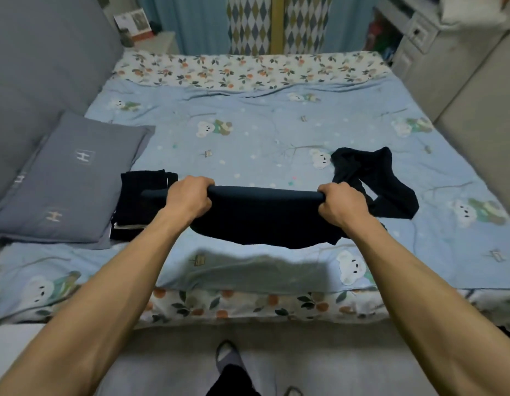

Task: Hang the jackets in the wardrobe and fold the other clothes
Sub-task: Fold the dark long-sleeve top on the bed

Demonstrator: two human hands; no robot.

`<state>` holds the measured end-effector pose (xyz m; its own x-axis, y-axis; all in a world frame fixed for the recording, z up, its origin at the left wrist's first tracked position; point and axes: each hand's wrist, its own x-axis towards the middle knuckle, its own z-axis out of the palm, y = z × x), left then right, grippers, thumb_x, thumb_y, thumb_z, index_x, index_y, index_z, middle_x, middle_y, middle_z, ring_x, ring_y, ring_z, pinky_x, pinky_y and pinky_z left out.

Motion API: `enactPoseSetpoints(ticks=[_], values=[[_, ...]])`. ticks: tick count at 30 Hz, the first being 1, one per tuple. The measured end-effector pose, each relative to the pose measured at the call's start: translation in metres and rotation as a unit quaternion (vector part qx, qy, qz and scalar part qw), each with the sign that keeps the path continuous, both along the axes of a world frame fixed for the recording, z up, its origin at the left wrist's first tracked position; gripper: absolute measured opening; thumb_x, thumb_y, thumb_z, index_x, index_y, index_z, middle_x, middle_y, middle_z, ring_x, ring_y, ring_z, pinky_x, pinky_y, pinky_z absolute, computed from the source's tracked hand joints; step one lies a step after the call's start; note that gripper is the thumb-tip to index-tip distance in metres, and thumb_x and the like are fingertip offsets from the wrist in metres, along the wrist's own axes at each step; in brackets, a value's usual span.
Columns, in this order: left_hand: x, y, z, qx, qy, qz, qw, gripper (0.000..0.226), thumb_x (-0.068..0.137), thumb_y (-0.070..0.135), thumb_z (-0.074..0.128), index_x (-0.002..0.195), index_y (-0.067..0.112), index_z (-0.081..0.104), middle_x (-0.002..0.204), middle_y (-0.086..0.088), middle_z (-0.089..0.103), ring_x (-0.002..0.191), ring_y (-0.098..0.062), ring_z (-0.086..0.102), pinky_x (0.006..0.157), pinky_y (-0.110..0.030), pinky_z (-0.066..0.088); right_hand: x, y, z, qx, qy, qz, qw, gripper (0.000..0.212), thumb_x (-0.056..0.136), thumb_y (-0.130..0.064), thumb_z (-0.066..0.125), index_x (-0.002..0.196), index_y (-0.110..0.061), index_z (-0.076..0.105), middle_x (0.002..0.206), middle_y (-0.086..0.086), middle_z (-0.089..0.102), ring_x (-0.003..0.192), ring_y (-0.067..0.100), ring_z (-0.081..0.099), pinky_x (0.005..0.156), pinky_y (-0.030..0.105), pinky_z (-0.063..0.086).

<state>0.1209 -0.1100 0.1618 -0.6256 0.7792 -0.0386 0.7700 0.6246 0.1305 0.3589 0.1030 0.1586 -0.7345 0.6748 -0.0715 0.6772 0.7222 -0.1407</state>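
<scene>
A bed [276, 132] fills the room's middle, spread with a pale blue bear-print cover over a floral sheet [248, 68] that shows at its far and near edges. A grey padded headboard [42, 67] rises on the left with 1 grey pillow [73, 184] against it, and a small white side stand [159, 41] sits behind. Teal and diamond-patterned curtains [248, 21] hang at the back, a white cabinet [419, 32] stands at the far right, and the floor [176, 364] below is pale grey.

You hold a dark navy garment [265, 215] stretched above the bed's near edge, its lower part hanging. A folded black pile [139, 204] lies near the left edge; another dark garment [373, 178] lies crumpled toward the right.
</scene>
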Motion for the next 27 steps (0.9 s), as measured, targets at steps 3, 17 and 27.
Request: enactPoseSetpoints(ticks=[3, 17, 27], values=[[0.042, -0.02, 0.005, -0.014, -0.002, 0.014, 1.0, 0.026, 0.078, 0.005, 0.053, 0.093, 0.023, 0.065, 0.084, -0.003, 0.06, 0.08, -0.031, 0.058, 0.062, -0.033, 0.038, 0.036, -0.019, 0.004, -0.009, 0.006, 0.005, 1.0, 0.016, 0.074, -0.009, 0.052, 0.087, -0.013, 0.062, 0.083, 0.011, 0.059, 0.076, 0.035, 0.055, 0.061, 0.033, 0.036], [0.068, -0.037, -0.056, -0.152, -0.066, 0.056, 0.985, 0.026, 0.081, 0.012, 0.056, 0.1, 0.026, 0.067, 0.091, -0.002, 0.059, 0.082, -0.027, 0.058, 0.066, -0.032, 0.043, 0.065, -0.043, -0.059, -0.101, -0.05, -0.015, 0.993, 0.013, 0.074, -0.015, 0.056, 0.086, -0.012, 0.063, 0.08, 0.006, 0.056, 0.073, 0.029, 0.054, 0.06, 0.029, 0.037], [-0.034, 0.051, -0.152, -0.089, -0.017, 0.072, 0.993, 0.047, 0.084, 0.004, 0.048, 0.129, 0.013, 0.055, 0.117, -0.013, 0.064, 0.107, -0.034, 0.057, 0.089, -0.041, 0.04, -0.048, 0.059, -0.126, -0.075, -0.067, -0.069, 0.993, 0.015, 0.086, -0.008, 0.05, 0.1, -0.007, 0.052, 0.107, 0.015, 0.058, 0.098, 0.036, 0.057, 0.069, 0.034, 0.037]])
